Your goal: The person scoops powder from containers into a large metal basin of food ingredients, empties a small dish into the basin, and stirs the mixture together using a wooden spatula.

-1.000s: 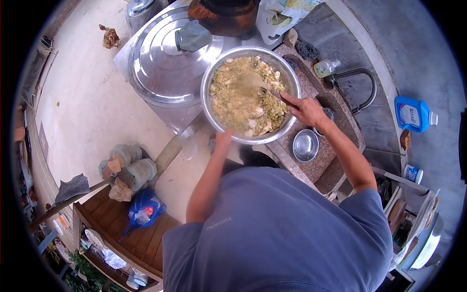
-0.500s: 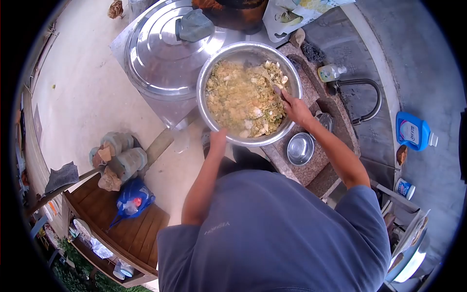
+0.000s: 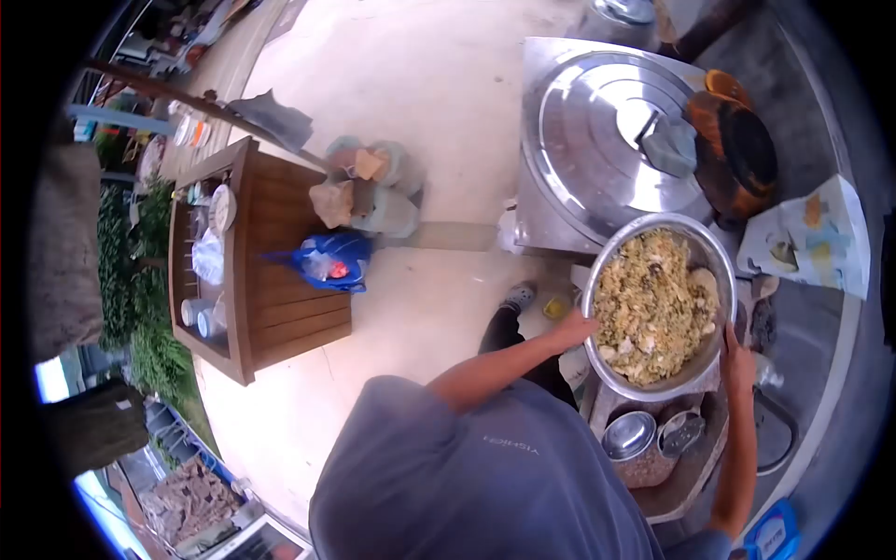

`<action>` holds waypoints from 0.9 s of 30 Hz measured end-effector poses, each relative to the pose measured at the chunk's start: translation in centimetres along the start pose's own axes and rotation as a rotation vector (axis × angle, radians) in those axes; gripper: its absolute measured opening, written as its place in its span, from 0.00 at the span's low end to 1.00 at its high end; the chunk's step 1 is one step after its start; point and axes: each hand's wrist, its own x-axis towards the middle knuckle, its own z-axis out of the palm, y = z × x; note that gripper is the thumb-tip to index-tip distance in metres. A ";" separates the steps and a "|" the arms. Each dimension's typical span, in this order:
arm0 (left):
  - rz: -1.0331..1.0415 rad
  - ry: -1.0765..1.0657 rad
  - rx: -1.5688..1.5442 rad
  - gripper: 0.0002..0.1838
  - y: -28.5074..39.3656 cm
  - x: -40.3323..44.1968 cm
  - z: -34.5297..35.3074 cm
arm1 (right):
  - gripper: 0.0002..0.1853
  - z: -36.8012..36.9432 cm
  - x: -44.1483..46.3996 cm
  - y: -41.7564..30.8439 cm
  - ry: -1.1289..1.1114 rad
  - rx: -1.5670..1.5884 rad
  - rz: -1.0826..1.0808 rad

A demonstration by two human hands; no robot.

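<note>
A large metal bowl is full of a yellowish, rice-like food mix with pale chunks. My left hand is closed on the bowl's left rim. On the opposite side, my right hand grips the right rim, its fingers partly hidden by the bowl. The bowl is held in front of my body, close to the stove's edge. Near its right inner side lies a pale, rounded shape, perhaps the end of a spatula.
A big metal lid with a cloth on its handle covers the stove. Two small metal bowls, one of them nearer me, sit by the stone sink. A wooden cabinet with a blue bag stands left. A plastic bag hangs right.
My view has turned left. My right hand has let go of the utensil handle and now holds the bowl's right rim. My left hand stays on the rim.
</note>
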 end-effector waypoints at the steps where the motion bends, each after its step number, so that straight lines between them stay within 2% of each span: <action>1: -0.079 -0.092 -0.034 0.14 1.4 -0.4 -0.6 | 0.27 1.1 -2.3 0.6 -0.013 0.066 0.032; 2: -0.055 -0.093 -0.036 0.15 1.1 0.0 -0.5 | 0.26 2.3 -5.1 1.1 -0.019 0.129 0.041; 3: 0.008 -0.045 -0.126 0.12 2.3 -1.0 -0.6 | 0.27 3.0 -8.0 0.7 -0.077 0.089 0.117; 5: 0.037 -0.048 -0.183 0.16 5.2 -2.6 -0.8 | 0.27 7.9 -12.7 1.3 0.082 0.295 -0.006; 7: -0.004 -0.080 -0.137 0.15 6.2 -3.0 -1.6 | 0.27 7.0 -14.1 -3.1 -0.086 0.754 0.267; 8: -0.011 -0.085 -0.125 0.15 6.5 -3.1 -1.9 | 0.27 4.5 -13.7 -6.1 -0.308 1.046 0.564; 9: 0.012 -0.069 -0.145 0.14 6.7 -3.2 -1.8 | 0.19 5.4 -13.0 -7.5 -0.247 1.223 0.762; 12: 0.054 -0.059 -0.208 0.12 5.8 -2.6 -1.5 | 0.11 3.0 -11.1 -10.5 -0.241 1.543 1.145; 14: 0.085 -0.034 -0.228 0.11 4.9 -2.0 -1.0 | 0.06 3.7 -10.5 -11.2 -0.272 1.706 1.142; 17: 0.044 0.000 -0.220 0.11 1.0 -1.1 0.7 | 0.08 4.7 -9.5 -11.7 -0.388 1.894 1.065; 18: -0.084 -0.009 -0.098 0.12 0.1 -1.0 0.8 | 0.08 4.8 -9.4 -12.0 -0.348 1.908 0.991; 19: -0.026 0.065 -0.244 0.12 -0.7 -1.2 1.8 | 0.07 3.1 -8.9 -13.4 -0.294 1.850 1.002; 20: -0.132 -0.060 -0.194 0.12 -3.5 -0.6 1.7 | 0.07 1.6 -8.5 -14.6 -0.259 1.750 0.963; 21: -0.252 -0.037 -0.277 0.10 -4.8 -0.3 2.6 | 0.11 0.5 -8.2 -15.7 -0.206 1.707 0.965; 22: -0.219 -0.037 -0.398 0.09 -3.9 -1.6 2.9 | 0.23 0.4 -8.2 -16.1 -0.184 1.564 0.837; 23: -0.201 -0.079 -0.465 0.10 -5.1 -1.6 3.2 | 0.25 0.6 -8.3 -16.4 -0.124 1.376 0.729; 24: -0.299 -0.116 -0.456 0.13 -4.6 -2.1 3.0 | 0.28 0.7 -8.2 -16.6 -0.086 1.184 0.614; 25: -0.326 -0.151 -0.466 0.15 -3.3 -2.9 2.8 | 0.27 1.5 -8.0 -16.7 0.212 0.861 0.342; 27: -0.350 -0.254 -0.436 0.17 -1.5 -3.6 1.8 | 0.28 0.8 -9.1 -17.7 0.267 0.569 0.214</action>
